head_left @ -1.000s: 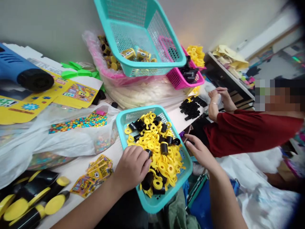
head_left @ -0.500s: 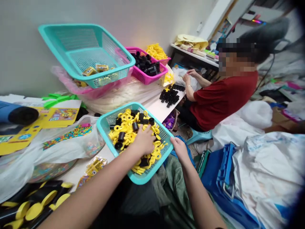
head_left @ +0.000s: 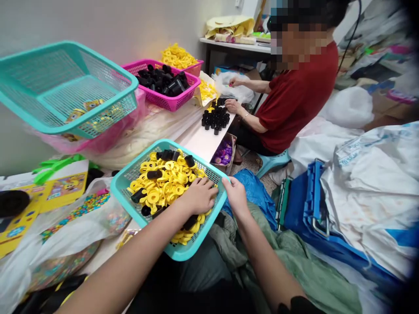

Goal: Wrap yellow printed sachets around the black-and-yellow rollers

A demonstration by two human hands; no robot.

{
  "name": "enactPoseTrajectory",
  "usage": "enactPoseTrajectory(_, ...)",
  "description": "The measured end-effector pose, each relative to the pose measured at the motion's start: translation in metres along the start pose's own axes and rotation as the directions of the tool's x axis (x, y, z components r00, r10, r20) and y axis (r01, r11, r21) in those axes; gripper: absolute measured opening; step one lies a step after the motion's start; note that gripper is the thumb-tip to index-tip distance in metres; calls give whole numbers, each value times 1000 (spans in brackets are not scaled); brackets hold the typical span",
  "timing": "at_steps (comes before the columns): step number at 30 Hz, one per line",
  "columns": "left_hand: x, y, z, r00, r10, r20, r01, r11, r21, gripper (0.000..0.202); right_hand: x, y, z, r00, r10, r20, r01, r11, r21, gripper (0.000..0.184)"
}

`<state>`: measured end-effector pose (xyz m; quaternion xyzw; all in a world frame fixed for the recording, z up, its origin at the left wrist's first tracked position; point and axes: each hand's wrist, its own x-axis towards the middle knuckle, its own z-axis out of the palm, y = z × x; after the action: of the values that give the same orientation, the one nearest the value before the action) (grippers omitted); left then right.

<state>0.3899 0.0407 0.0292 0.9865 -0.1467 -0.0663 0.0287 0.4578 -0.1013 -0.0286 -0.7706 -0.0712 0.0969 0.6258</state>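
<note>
A turquoise plastic basket (head_left: 126, 209) lies tilted before me, full of yellow ring-shaped plastic pieces (head_left: 170, 176) and black plastic cylinders (head_left: 154, 174). My left hand (head_left: 200, 196) rests palm down on the pieces at the basket's right side, fingers stretched out. Its fingertips reach among the yellow pieces, and its palm side is hidden. At the right corner, my right hand (head_left: 236, 194) grips the basket's rim, thumb on top.
Another turquoise basket (head_left: 36, 104) holds yellow packets at left. Behind it, a pink basket (head_left: 190, 89) contains black cylinders. At the white table (head_left: 199, 144) sits a person in a red shirt (head_left: 301, 91), near standing black cylinders (head_left: 216, 117). Blue crate (head_left: 303, 209) at right.
My left hand has shifted toward the basket's right side, its fingers flatter, and the pieces lie rearranged. The view has turned right. The other person's hands have moved apart.
</note>
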Motion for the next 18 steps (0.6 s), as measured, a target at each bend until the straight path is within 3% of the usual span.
enactPoseTrajectory(4, -5, -7, 14, 997, 24, 79, -25, 1000, 18, 30, -7, 7, 3, 999, 44, -13, -43, 998, 36, 40)
enactPoseTrajectory(8, -21, -30, -1, 997, 71, 41, -75, 990, 123, 20, -5, 11, 8, 998, 34, -43, -31, 996, 86, 36)
enactPoseTrajectory(13, -35, -58, -20, 999, 31, 43, -38, 980, 197, 17, -2, 15, 9, 997, 71, -31, -65, 985, 159, 36)
enactPoseTrajectory(15, -40, -58, -22, 999, 31, 25, -36, 974, 222, 17, -4, 16, 10, 997, 78, -27, -72, 982, 172, 36)
enactPoseTrajectory(18, -45, -37, -18, 998, 64, -29, -58, 982, 178, 17, -6, 16, 12, 997, 75, -35, -69, 984, 162, 36)
